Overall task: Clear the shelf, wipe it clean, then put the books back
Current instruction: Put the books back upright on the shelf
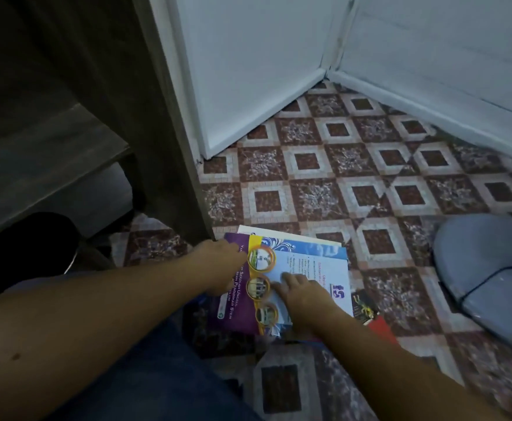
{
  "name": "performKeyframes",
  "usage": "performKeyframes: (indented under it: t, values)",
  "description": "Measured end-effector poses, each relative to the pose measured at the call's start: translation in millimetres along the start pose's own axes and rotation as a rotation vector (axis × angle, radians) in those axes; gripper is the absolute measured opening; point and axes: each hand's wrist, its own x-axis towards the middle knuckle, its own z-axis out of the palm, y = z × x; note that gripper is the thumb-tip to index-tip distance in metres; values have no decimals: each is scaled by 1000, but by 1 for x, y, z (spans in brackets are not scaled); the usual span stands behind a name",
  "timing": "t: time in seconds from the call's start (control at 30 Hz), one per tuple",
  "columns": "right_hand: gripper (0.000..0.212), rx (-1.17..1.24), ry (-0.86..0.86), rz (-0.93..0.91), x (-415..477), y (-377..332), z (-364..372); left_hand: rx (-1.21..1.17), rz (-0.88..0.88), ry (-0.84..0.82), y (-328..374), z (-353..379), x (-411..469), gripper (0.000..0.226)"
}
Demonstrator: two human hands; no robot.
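We are crouched over a loose stack of books (297,268) lying on the patterned tile floor (370,177), just beside the upright side panel of the wooden shelf unit (163,141). The top item is a glossy cover with a purple band, a yellow strip of round photos and a pale blue page; more books and a red edge show beneath it, fanned out unevenly.

Our left hand (218,262) sits at the stack's left edge, fingers curled against the purple cover, though we cannot tell whether it grips the edge or only steadies it. Our right hand (300,291) lies flat on the pale blue part of the top cover, fingers spread and pressing down, holding nothing.

The shelf board (45,159) visible at the left is dark and looks bare of books, so we judge the clearing step done or nearly so. No cloth is in view, and the dim light hides whether the board has been wiped. With both hands on the stack, we are either setting it down or gathering it to lift back; the frame alone does not settle which. At the least, the return of the books remains ahead.

A grey-blue cushion (488,275) lies well apart on the right.
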Motion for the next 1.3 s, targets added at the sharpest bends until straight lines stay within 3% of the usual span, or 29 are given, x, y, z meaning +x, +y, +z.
performKeyframes:
  t: [0.27,0.47,0.63,0.77,0.93,1.03,1.17,1.3]
  values:
    - [113,-48,89,24,2,-6,34,-17,5,-45,8,20,18,57]
    - [125,-50,30,-11,6,-5,27,-69,9,-127,8,42,19,78]
    - [103,16,-62,-86,4,-2,14,-141,29,-187,8,50,16,88]
    - [52,158,-31,-129,1,10,-7,-166,58,-194,14,48,15,88]
    - [27,250,-33,-92,0,25,-35,-151,4,-97,22,43,16,59]
    - [18,250,-24,-80,-2,28,-49,-107,-49,-18,20,36,21,39]
    - [12,234,-19,-24,-4,29,-67,-74,-51,-10,13,23,25,39]
    - [41,118,57,20,-13,28,-90,-86,-43,75,1,5,19,35]
